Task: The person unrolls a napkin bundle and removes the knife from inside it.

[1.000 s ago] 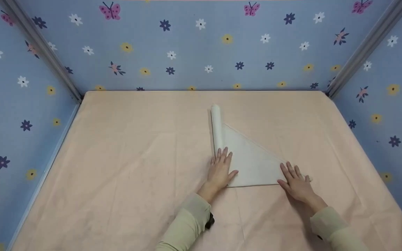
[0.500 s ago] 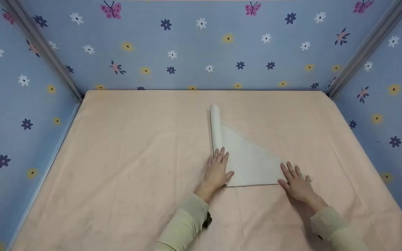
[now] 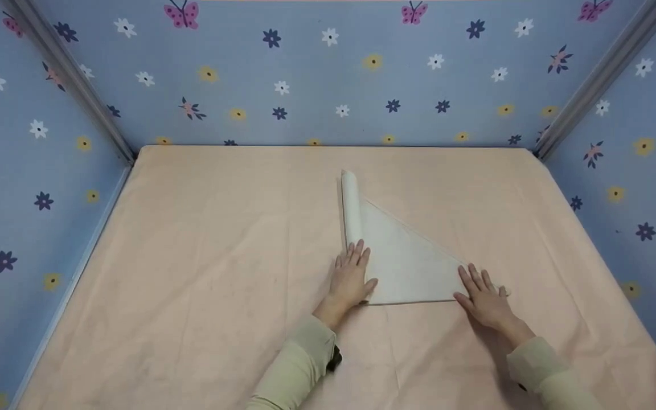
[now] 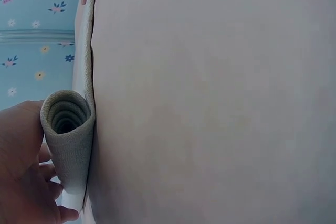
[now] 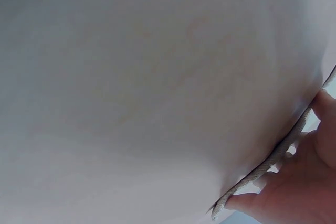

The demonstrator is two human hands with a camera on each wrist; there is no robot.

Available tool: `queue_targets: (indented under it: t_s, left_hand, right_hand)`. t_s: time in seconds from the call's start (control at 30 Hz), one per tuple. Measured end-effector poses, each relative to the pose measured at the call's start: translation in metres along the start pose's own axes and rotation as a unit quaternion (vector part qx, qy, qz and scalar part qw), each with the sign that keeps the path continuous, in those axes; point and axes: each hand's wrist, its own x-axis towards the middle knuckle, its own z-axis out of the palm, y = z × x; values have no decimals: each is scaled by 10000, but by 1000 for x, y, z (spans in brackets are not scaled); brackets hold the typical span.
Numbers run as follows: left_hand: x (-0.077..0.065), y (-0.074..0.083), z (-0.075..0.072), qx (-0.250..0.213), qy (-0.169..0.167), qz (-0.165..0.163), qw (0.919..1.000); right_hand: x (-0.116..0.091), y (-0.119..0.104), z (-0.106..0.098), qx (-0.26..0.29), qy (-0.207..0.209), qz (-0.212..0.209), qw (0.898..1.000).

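Note:
A pale, off-white cloth [image 3: 408,256] lies as a flat triangle, its left side rolled into a narrow tube [image 3: 351,202]. Spiralled layers show in the tube's near end [image 4: 67,113] in the left wrist view. My left hand [image 3: 349,280] rests on the lower part of this tube, fingers pointing away and fairly straight, thumb out to the right over the cloth. On the cloth's right corner, my right hand [image 3: 486,300] lies with spread fingers, covering most of that corner. In the right wrist view its fingers lie along the cloth's edge [image 5: 262,166].
A peach-coloured cover [image 3: 208,245] with light creases lies over the whole table. Blue panels [image 3: 305,62] printed with flowers and butterflies stand at the back and both sides, with grey posts [image 3: 601,85] at the back corners.
My left hand has shifted slightly left along with the rolled tube, showing a little more flat cloth beside it. The right hand has stayed in place.

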Motion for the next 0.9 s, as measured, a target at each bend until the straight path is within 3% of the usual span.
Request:
queue_targets:
  t_s: [0.5,0.9]
  left_hand:
    - [-3,-6,-3,41,-140,-97,9998]
    - [-6,-11,-9,-32,-207,-92,9997]
  right_hand:
    - [0,1,0,104,-217,23,9997]
    - [1,1,0,140,-155,-10,9998]
